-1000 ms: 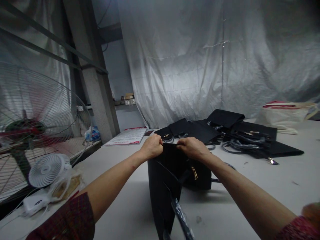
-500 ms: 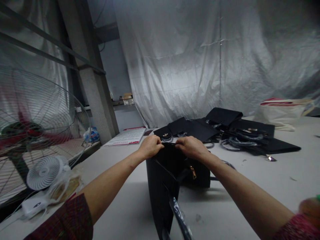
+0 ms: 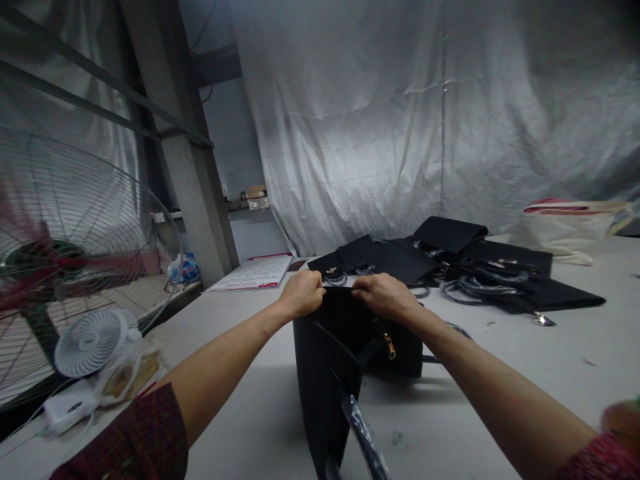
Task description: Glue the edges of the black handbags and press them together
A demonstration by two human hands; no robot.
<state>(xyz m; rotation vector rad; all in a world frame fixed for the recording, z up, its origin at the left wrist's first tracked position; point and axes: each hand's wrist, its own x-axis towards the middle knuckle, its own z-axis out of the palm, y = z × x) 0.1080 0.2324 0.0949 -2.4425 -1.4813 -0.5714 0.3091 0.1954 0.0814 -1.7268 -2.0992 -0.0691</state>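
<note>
A black handbag (image 3: 325, 373) stands upright on the white table in front of me, its opening spread so the dark inside shows. My left hand (image 3: 301, 293) pinches the top edge at the left. At the right of the same edge, my right hand (image 3: 383, 293) grips with thumb and fingers. A gold zipper pull (image 3: 389, 346) hangs at the bag's right side. One plastic-wrapped handle (image 3: 365, 433) droops toward me from the near panel. The bag's far face is hidden behind my hands.
Behind the bag lies a pile of black bags (image 3: 450, 260) with wrapped handles. A cream cloth bundle (image 3: 565, 230) sits at the back right. Printed sheets (image 3: 255, 273) lie back left. A large caged fan (image 3: 65, 260) and a small white fan (image 3: 93, 343) stand at left.
Both hands keep their hold on the bag's top edge and have barely moved. The view has shifted very slightly.
</note>
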